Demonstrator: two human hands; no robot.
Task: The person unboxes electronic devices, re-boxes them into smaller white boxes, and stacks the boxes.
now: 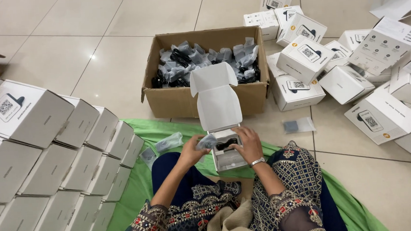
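Observation:
A small white box (217, 103) stands open in front of me on my lap, its lid flap raised upright. A dark item lies inside its lower part (227, 144). My left hand (192, 150) is at the box's left side, pinching a small clear plastic pouch (207, 141) with something dark in it. My right hand (248, 143), with a watch on the wrist, rests on the box's right rim, fingers reaching into the opening.
A brown carton (180, 98) full of bagged black items sits beyond the box. Stacked white boxes (51, 163) fill the left; loose white boxes (345, 73) lie scattered at right. Small pouches (167, 143) (299, 124) lie on the green cloth (143, 181) and tiled floor.

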